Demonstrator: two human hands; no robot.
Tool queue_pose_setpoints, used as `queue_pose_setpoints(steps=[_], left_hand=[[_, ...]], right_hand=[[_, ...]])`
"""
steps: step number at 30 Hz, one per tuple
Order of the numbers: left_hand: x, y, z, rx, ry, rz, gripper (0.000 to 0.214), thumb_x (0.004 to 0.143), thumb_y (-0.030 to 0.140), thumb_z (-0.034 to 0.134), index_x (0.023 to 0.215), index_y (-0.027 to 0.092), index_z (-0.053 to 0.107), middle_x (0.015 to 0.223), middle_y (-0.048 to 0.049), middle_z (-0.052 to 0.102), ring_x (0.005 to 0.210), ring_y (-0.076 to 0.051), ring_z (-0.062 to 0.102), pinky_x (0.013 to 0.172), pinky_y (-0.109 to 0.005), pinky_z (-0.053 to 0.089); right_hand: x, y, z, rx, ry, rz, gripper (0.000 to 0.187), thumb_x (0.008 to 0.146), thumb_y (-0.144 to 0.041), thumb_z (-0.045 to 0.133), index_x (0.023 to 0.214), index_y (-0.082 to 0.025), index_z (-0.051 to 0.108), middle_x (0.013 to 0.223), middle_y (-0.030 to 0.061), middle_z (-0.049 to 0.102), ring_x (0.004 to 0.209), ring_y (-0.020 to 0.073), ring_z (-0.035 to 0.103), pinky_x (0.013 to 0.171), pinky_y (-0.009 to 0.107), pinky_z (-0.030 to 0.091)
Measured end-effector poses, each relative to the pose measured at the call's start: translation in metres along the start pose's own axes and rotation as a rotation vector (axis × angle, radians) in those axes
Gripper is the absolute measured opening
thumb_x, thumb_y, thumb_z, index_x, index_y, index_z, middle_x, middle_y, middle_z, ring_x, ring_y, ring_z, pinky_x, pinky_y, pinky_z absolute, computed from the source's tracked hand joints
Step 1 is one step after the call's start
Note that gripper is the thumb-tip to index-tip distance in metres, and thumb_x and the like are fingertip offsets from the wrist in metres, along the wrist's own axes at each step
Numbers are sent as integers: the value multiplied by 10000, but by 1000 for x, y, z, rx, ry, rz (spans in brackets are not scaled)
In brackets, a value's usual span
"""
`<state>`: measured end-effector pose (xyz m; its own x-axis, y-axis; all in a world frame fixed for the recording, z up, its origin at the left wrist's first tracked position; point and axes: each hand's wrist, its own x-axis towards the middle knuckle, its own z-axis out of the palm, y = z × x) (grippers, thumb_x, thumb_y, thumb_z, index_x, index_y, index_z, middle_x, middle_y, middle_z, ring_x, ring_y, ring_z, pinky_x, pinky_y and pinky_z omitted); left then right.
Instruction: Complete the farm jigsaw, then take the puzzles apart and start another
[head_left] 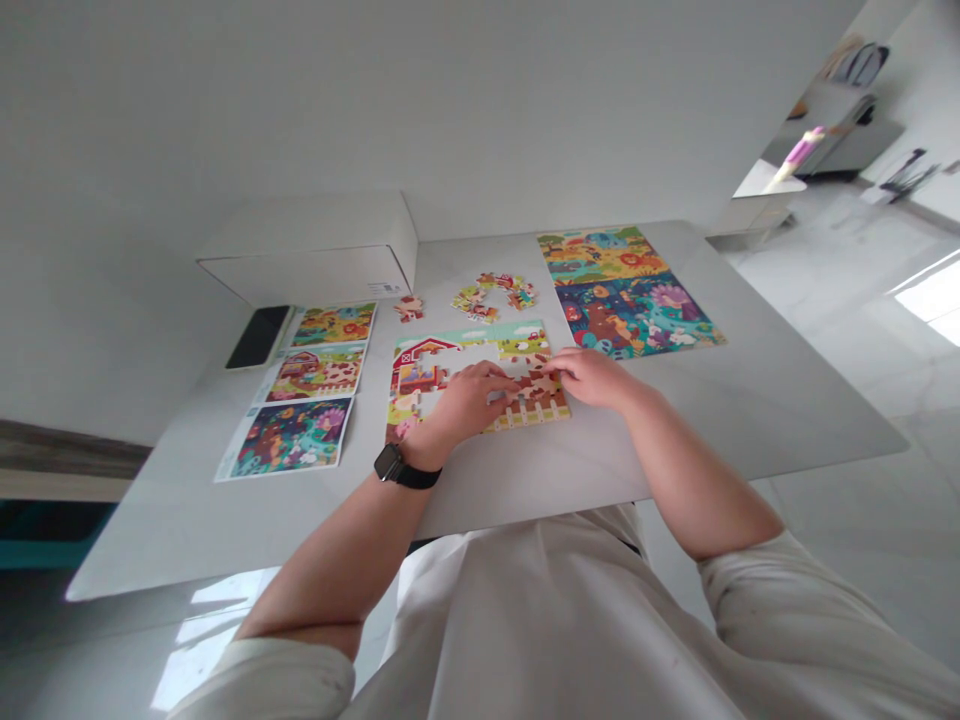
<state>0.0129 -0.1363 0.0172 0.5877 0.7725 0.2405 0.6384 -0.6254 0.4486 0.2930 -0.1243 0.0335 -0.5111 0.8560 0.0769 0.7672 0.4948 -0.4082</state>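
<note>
A partly assembled farm jigsaw puzzle [525,337] lies flat on the table, with a red barn at its left and a white fence along its lower right. Bare gaps show in its middle. My left hand [474,398], with a black watch on the wrist, rests over the puzzle's centre, fingers bent down on brown-patterned pieces. My right hand [589,375] touches the puzzle's right edge, fingertips pinched together at the brown pieces. Whatever is between the fingers of either hand is too small or hidden. Loose puzzle pieces [482,300] form a ring behind the puzzle.
A separate piece cluster [409,308] lies near a white box [315,275]. Left are a phone [259,337] and a printed picture sheet [296,435]. A larger two-picture sheet [637,310] lies right. The white table [780,420] meets a wall behind.
</note>
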Motion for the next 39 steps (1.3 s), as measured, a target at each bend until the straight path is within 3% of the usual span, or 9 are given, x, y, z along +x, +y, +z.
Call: queue_pose_setpoints(steps=[9, 17, 22, 33, 39], left_hand=[[1, 2, -1, -10, -12, -35, 246, 967, 264, 691, 1154, 320, 841, 1236, -65, 730, 1117, -241, 702, 1064, -433, 557], [14, -5, 1, 3, 124, -123, 257, 993, 288, 655, 1179, 279, 832, 1269, -82, 723, 1159, -247, 683, 1080, -425, 559], [23, -7, 7, 79, 84, -185, 265, 1002, 292, 648, 1186, 300, 837, 1292, -78, 723, 1164, -273, 670, 1086, -458, 542], [24, -6, 9, 133, 49, -180, 274, 1011, 282, 634, 1196, 319, 833, 1296, -69, 735, 1179, -300, 659, 1090, -487, 519], [22, -7, 11, 158, 40, -183, 268, 1015, 301, 642, 1204, 308, 833, 1343, -87, 711, 1204, -314, 651, 1083, -499, 515]], right_hand=[[0, 0, -1, 27, -6, -7, 473, 900, 0, 547, 1209, -233, 819, 1242, 91, 788, 1128, 240, 718, 1002, 360, 541], [-1, 0, 0, 6, -23, -13, 442, 909, -23, 530, 1197, -212, 807, 1203, 95, 772, 1106, 234, 699, 960, 331, 524], [0, 2, 2, 12, -7, -14, 456, 897, -13, 532, 1184, -233, 810, 1197, 82, 768, 1107, 229, 692, 952, 318, 520], [1, 3, 6, -8, 19, -22, 397, 922, -40, 560, 1162, -234, 810, 1178, 89, 760, 1088, 239, 697, 926, 325, 529], [3, -1, 9, 16, 96, -52, 344, 935, -57, 573, 1131, -210, 810, 1194, 108, 750, 1117, 244, 696, 1006, 369, 537]])
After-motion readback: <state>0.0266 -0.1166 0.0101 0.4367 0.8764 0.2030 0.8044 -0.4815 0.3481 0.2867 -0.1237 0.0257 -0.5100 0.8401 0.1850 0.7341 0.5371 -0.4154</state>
